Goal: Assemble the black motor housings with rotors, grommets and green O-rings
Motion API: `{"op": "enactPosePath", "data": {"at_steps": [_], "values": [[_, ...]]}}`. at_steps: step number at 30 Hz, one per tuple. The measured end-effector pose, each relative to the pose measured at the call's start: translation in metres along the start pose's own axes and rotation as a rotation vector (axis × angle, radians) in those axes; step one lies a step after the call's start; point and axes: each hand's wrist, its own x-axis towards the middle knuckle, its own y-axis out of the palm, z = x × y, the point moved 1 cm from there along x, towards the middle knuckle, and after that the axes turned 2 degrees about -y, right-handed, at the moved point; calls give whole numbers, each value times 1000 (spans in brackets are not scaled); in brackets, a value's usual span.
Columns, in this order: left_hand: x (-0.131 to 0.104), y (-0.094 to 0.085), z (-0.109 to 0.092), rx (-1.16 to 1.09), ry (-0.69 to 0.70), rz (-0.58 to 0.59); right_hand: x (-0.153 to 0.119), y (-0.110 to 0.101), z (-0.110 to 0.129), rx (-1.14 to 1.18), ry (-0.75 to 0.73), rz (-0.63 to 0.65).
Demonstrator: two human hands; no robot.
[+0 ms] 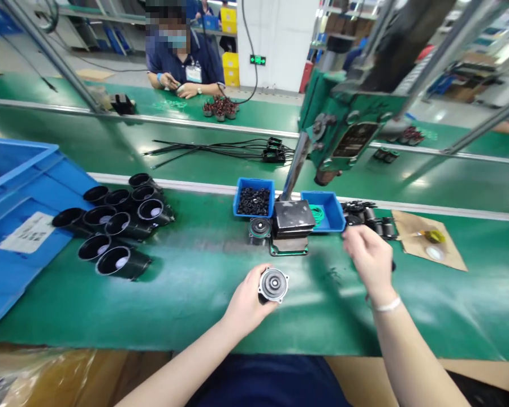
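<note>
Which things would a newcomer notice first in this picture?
The green machine head would probably stand out first, right of centre above the bench. Below the middle, a round ringed part sits in the grip of the left hand. At left, black cups lie grouped beside a blue bin.

From here I see a green tabletop (pixel 195 322), a blue crate (pixel 68 189) with a white label (pixel 27 233), black cups (pixel 131 264), a silver-rimmed round part (pixel 274 284) patterned in dark concentric rings, and green loops (pixel 318 215).
</note>
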Motion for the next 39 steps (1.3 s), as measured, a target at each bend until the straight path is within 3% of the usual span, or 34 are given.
{"op": "enactPosePath", "data": {"at_steps": [2, 5, 9, 19, 26, 30, 33, 36, 39], "values": [[1, 7, -2, 7, -10, -25, 36, 1, -10, -320, -73, 162], [5, 17, -5, 9, 8, -41, 75, 15, -23, -456, -148, 360], [7, 22, -4, 19, 43, -55, 93, 38, -25, -613, -163, 522], [8, 23, 3, 42, 50, -84, 113, 48, -26, -724, -127, 640], [9, 23, 3, 66, 74, -90, 125, 22, -24, -629, -99, 571], [8, 26, 3, 64, 68, -92, 106, -6, -4, -506, -145, 458], [3, 22, 3, 32, 129, -78, 63, -17, 20, -380, -231, 393], [0, 9, -1, -17, 298, -97, 10, -11, 43, -99, -447, 371], [4, -8, -8, -14, 458, -145, -27, 6, 52, 44, -590, 445]]}}
